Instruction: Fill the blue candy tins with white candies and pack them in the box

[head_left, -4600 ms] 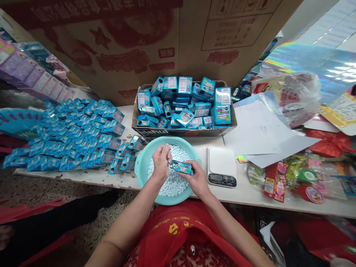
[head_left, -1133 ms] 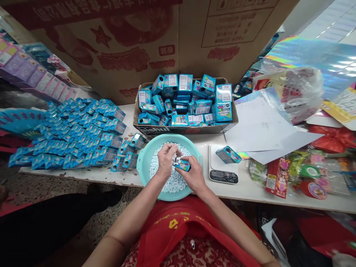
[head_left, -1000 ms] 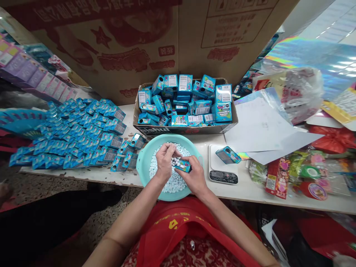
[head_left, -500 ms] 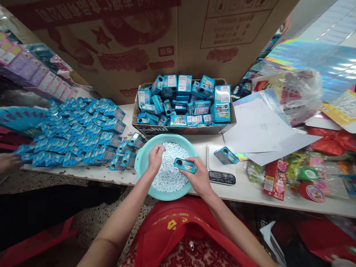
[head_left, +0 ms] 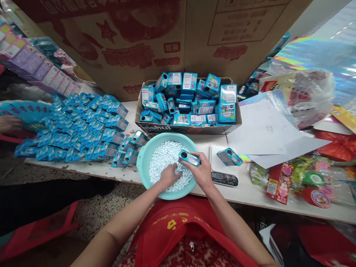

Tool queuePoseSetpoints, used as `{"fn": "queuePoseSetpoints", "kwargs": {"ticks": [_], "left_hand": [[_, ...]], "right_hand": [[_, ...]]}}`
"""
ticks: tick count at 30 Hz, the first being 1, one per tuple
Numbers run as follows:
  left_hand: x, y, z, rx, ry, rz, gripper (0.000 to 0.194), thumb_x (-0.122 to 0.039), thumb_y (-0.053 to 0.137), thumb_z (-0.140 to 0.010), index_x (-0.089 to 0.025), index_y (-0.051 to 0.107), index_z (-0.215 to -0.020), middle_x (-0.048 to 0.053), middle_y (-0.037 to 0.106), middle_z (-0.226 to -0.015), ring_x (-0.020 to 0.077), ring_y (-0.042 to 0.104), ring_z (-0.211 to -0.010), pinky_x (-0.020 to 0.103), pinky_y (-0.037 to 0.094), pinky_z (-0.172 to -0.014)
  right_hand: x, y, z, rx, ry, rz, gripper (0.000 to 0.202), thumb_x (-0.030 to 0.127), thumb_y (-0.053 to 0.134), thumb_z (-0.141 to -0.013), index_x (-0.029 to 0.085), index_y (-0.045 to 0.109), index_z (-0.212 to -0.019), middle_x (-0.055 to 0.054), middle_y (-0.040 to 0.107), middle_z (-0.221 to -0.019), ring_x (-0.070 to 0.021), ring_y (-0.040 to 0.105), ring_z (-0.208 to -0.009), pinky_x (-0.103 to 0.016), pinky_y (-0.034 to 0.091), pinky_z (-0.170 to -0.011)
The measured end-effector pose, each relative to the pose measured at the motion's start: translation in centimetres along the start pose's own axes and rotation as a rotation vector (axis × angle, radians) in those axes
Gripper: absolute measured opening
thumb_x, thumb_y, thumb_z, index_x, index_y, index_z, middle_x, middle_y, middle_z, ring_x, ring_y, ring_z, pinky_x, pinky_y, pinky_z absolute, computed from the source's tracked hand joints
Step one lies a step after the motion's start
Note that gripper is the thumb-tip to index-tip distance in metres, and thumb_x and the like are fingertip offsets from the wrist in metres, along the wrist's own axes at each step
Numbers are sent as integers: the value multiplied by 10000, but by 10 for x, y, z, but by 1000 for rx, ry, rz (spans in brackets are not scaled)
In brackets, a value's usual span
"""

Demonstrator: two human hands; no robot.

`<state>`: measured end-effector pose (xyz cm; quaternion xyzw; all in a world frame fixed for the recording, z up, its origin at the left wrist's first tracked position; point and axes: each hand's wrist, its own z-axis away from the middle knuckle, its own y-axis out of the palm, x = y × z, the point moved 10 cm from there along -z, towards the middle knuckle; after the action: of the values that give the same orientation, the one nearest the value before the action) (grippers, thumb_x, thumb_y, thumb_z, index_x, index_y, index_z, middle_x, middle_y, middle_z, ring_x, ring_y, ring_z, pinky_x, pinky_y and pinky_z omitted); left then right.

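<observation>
A turquoise basin [head_left: 142, 157] holds many small white candies [head_left: 162, 154]. My left hand [head_left: 169, 176] is down in the basin, touching the candies; its thumb and fingers are apart, and the fingertips are partly sunk among the pieces. Over the basin's right side, my right hand [head_left: 202, 170] grips a small blue candy box [head_left: 189, 158] with a dark round hole in its top. Another blue box [head_left: 229, 156] lies tilted on a white digital scale [head_left: 218, 165], just right of that hand.
An open carton [head_left: 167, 128] full of blue boxes stands behind the basin, before a large cardboard box [head_left: 155, 40]. Rows of blue boxes [head_left: 80, 129] cover the left side. Papers [head_left: 258, 126] and bagged sweets [head_left: 311, 178] lie right. Another person's hand [head_left: 9, 124] is at far left.
My left hand has gone from above the basin's upper left down into the candies, its fingers parting. My right hand still holds its box over the basin. The co-worker's hand has moved farther back.
</observation>
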<state>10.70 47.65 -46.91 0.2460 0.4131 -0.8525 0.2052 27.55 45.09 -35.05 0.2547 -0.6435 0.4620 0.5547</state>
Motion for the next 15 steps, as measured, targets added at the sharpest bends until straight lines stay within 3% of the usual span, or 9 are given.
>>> {"fn": "queuePoseSetpoints", "kwargs": {"ticks": [2, 5, 8, 10, 15], "left_hand": [[11, -12, -4, 2, -41, 142, 179, -272, 673, -626, -196, 600, -771, 18, 587, -651, 220, 604, -736, 293, 432, -678], [12, -33, -5, 7, -66, 302, 166, -348, 580, -711, -191, 555, -761, -26, 516, -550, 135, 507, -496, 241, 384, -500], [-10, -57, 1, -13, -20, 751, 224, -382, 605, -705, -184, 513, -757, -39, 507, -569, 78, 417, -400, 201, 292, -395], [-32, -73, 7, -45, 50, 1043, 254, -354, 666, -663, -177, 499, -736, -34, 524, -582, 71, 443, -408, 189, 293, -390], [-61, -98, 16, -201, 152, 1325, 237, -287, 679, -639, -177, 498, -746, -17, 585, -629, 126, 591, -548, 229, 453, -517]], "right_hand": [[-1, -1, -2, -4, 13, 17, 342, 340, 747, -663, 210, 614, -950, -23, 617, -913, -204, 600, -887, -338, 472, -796], [0, 6, 0, 28, -17, 62, 310, 322, 734, -675, 216, 610, -939, -25, 614, -912, -210, 601, -894, -342, 474, -797], [0, 26, 8, 106, -79, 131, 265, 281, 702, -703, 218, 602, -939, -37, 614, -916, -221, 598, -896, -349, 476, -781], [0, 43, 14, 168, -119, 184, 243, 244, 680, -713, 214, 597, -940, -46, 613, -911, -229, 597, -883, -354, 476, -763], [16, 63, 24, 237, -219, 259, 246, 217, 654, -736, 225, 584, -972, -52, 620, -923, -235, 598, -886, -357, 461, -756]]}}
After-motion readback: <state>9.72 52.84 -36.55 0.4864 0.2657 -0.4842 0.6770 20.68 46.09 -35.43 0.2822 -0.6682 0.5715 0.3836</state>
